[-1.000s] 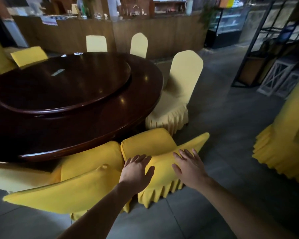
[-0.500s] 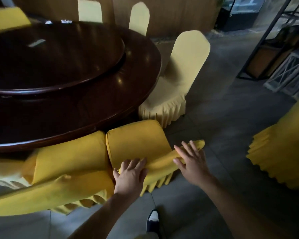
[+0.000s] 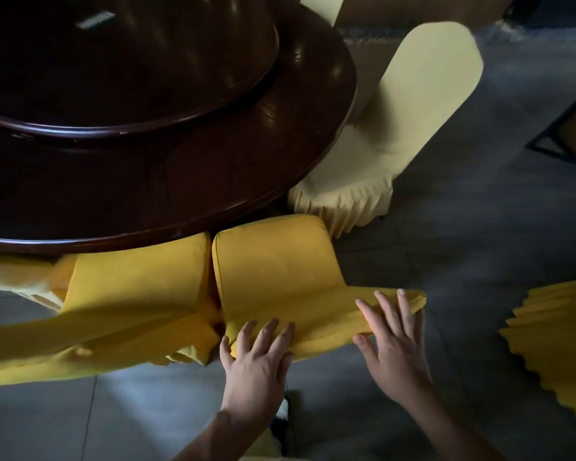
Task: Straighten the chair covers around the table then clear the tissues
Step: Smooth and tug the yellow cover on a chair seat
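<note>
Bright yellow chair cover (image 3: 276, 267), stretched smooth over the seat tucked against the dark round table's edge, its backrest top running off to the right. Beside it on the left, a second yellow cover (image 3: 133, 281), rumpled along its back.

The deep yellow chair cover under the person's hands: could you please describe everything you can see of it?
The deep yellow chair cover looks like smooth, stretchy fabric fitted over a padded seat and a backrest top edge nearest the camera. The seat front is tucked just under the rim of the dark round table, close beside a matching yellow chair on the left. The left hand and the right hand both lie flat, fingers spread, on the backrest top. Its skirt is mostly hidden.
</note>
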